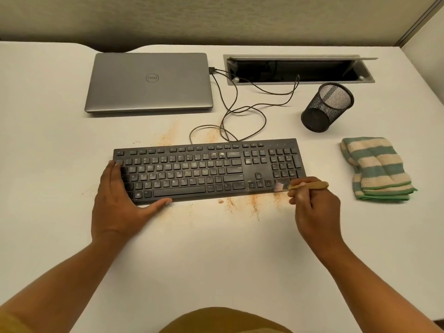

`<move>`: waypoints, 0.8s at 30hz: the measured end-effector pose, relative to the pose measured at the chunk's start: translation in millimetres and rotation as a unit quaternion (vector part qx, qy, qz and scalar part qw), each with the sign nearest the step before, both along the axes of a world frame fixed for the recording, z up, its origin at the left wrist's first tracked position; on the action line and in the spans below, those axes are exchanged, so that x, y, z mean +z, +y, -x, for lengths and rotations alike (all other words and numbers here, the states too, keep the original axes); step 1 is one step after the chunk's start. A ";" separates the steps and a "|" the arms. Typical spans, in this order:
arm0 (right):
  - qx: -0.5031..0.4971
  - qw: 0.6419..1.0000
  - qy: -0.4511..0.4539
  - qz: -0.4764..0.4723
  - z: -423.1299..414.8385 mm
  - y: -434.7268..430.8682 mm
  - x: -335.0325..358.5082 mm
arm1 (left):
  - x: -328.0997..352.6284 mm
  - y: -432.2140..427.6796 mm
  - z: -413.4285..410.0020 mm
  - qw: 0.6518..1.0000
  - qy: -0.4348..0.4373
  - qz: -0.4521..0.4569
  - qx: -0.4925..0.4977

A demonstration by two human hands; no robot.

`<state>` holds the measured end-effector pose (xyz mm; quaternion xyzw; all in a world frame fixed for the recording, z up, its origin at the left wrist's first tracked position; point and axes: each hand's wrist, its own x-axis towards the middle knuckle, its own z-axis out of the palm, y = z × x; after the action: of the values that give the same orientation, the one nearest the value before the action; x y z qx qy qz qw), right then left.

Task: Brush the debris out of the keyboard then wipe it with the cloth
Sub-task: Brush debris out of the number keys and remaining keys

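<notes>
Left hand (pixel 120 195): fingers flat, steadying the keyboard (pixel 209 169).
Right hand (pixel 314 207): pinching the brush (pixel 306 186).
Risk: hard flicks could scatter crumbs (pixel 254 205) onto our cloth (pixel 377 169).

The white desk (pixel 216 248) carries a black keyboard (pixel 209 170) at its centre, long axis running 9 to 3 o'clock. All positions below are given from the keyboard. A closed grey laptop (pixel 149 82) lies at 11 o'clock, well apart. A dark cable (pixel 221 128) runs in loose loops on the surface from the keyboard's far edge toward 12 to 1 o'clock. A recessed cable well (pixel 298 81) with its flap raised sits at 1 o'clock. A black mesh pen cup (pixel 324 109) stands at 2 o'clock. A folded green-and-cream striped cloth (pixel 377 169) lies at 3 o'clock. Orange-tan debris (pixel 254 205) is scattered at 5 to 6 o'clock just beside the near edge, with further patches at 11 to 12 o'clock.
</notes>
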<state>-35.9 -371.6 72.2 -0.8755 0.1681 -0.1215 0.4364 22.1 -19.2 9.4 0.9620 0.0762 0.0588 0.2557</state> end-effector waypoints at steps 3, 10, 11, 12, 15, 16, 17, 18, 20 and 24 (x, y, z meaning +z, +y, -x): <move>0.115 0.992 0.033 -0.052 7.5 20.6 -8.7 | -1.1 0.5 0.2 1.000 0.000 -0.004 0.002; 0.068 0.996 -0.003 -0.057 -22.2 5.6 2.4 | -1.6 1.2 0.0 1.000 0.002 -0.006 0.001; 0.079 0.995 0.015 -0.059 -25.5 5.3 3.3 | -1.7 1.3 0.4 1.000 0.003 -0.006 0.001; 0.101 0.992 0.042 -0.067 -26.6 7.1 3.8 | -1.6 1.0 0.7 1.000 0.003 -0.005 0.001; 0.176 0.974 0.113 -0.085 -24.7 13.0 4.9 | -1.2 0.9 0.4 1.000 0.005 -0.002 0.002; 0.174 0.974 0.111 -0.094 -25.6 11.6 6.6 | -1.0 0.8 0.2 1.000 0.005 -0.001 0.002; 0.156 0.978 0.096 -0.104 -27.9 8.6 9.1 | -0.6 0.7 -0.1 1.000 0.005 0.000 0.001; 0.129 0.983 0.076 -0.105 -30.8 4.5 10.5 | -0.5 0.5 -0.2 1.000 0.004 0.001 0.000; 0.099 0.990 0.051 -0.091 -34.3 1.0 10.2 | -0.6 0.3 0.2 1.000 0.001 0.000 -0.002; 0.168 0.976 0.109 -0.083 -21.7 14.9 5.4 | 0.3 0.7 0.6 1.000 0.001 -0.001 -0.003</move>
<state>-14.2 -356.7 77.6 -0.8602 0.0749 0.0642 0.5004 21.5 -18.5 9.7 0.9624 0.0734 0.0568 0.2553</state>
